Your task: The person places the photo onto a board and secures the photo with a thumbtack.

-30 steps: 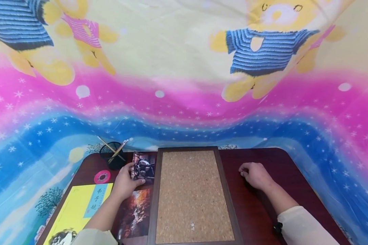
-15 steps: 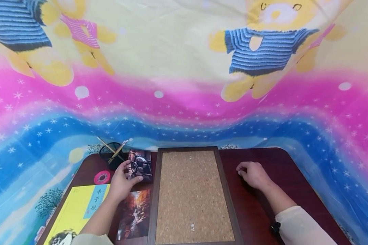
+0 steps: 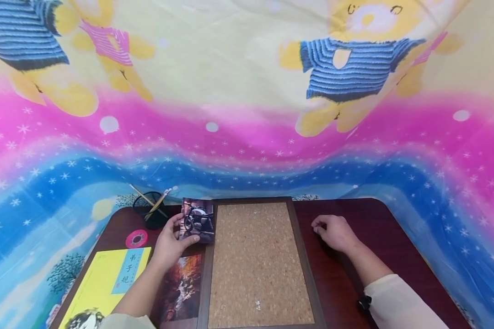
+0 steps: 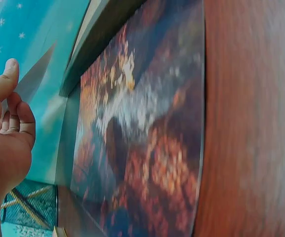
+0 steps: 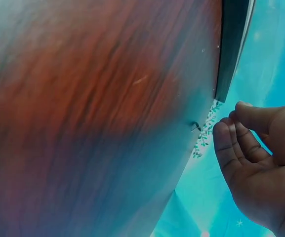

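Bike photo (image 3: 199,224): tilted, at the upper-left corner of the cork board (image 3: 259,265), overlapping its edge from above; whether the two touch, I cannot tell.
Left hand (image 3: 170,242): left of the board, pinching the bike photo near its lower-left corner.
Right hand (image 3: 336,233): right of the board, fingers loosely curled, nothing visible in them.
Bend risk: held from one side only, the bike photo could catch its free edge on the board and crease.
Drag risk: the left forearm (image 3: 142,290) passes beside the red photo (image 3: 185,288), left of the board; a low sweep could shift it.
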{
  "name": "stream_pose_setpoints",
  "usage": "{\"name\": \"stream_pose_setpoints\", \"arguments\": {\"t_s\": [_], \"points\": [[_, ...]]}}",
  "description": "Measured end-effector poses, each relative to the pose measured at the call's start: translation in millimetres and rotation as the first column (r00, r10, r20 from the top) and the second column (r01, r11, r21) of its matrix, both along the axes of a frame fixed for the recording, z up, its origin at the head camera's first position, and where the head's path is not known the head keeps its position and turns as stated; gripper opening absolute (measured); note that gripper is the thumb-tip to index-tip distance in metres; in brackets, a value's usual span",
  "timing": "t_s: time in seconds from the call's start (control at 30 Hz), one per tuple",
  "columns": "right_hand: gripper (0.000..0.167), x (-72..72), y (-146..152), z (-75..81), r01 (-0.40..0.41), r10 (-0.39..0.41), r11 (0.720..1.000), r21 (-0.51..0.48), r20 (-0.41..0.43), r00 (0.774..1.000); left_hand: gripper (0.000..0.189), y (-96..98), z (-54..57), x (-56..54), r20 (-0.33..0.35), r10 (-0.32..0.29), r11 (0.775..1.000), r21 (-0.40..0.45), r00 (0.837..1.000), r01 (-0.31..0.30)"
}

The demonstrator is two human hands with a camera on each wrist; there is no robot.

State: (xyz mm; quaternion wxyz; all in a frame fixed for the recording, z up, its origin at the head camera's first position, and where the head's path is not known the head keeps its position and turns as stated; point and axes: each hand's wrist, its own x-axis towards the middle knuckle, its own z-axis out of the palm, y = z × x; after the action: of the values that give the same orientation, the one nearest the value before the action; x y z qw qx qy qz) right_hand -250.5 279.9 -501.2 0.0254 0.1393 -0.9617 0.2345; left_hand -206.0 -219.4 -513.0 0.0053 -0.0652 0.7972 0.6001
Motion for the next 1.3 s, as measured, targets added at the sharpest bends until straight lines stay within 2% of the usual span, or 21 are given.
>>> {"name": "stream_pose_setpoints", "arguments": {"t_s": [0.27, 0.47, 0.9, 1.13, 1.3], "points": [[0.008, -5.7, -11.4, 2.0, -0.007, 0.007, 1.0, -0.023, -0.016, 1.0, 0.088, 18.2, -3.8, -4.0, -0.022, -0.026, 0.996, 0.084, 0.999, 0.027], [0.008, -8.6, -20.6, 3.3, 0.0, -0.001, 0.999, -0.053, -0.005, 1.0, 0.089, 33.4, -7.3, -5.5, -0.034, -0.037, 0.993, 0.109, 0.999, 0.04], [0.009, -15.5, -38.6, 1.7, 0.016, -0.012, 0.994, -0.109, 0.037, 0.999, 0.087, 58.0, -6.3, -6.9, -0.025, -0.049, 0.992, 0.114, 0.998, 0.052], [0.005, -24.8, -49.9, 1.9, 0.008, -0.007, 0.994, -0.111, 0.005, 1.0, 0.087, 69.5, -7.9, -12.0, -0.023, -0.066, 0.989, 0.131, 0.998, 0.069], [0.004, -30.8, -57.8, 1.6, 0.01, -0.008, 0.993, -0.116, 0.018, 1.0, 0.086, 78.5, -12.1, -15.8, -0.032, -0.06, 0.986, 0.151, 0.998, 0.064]]}}
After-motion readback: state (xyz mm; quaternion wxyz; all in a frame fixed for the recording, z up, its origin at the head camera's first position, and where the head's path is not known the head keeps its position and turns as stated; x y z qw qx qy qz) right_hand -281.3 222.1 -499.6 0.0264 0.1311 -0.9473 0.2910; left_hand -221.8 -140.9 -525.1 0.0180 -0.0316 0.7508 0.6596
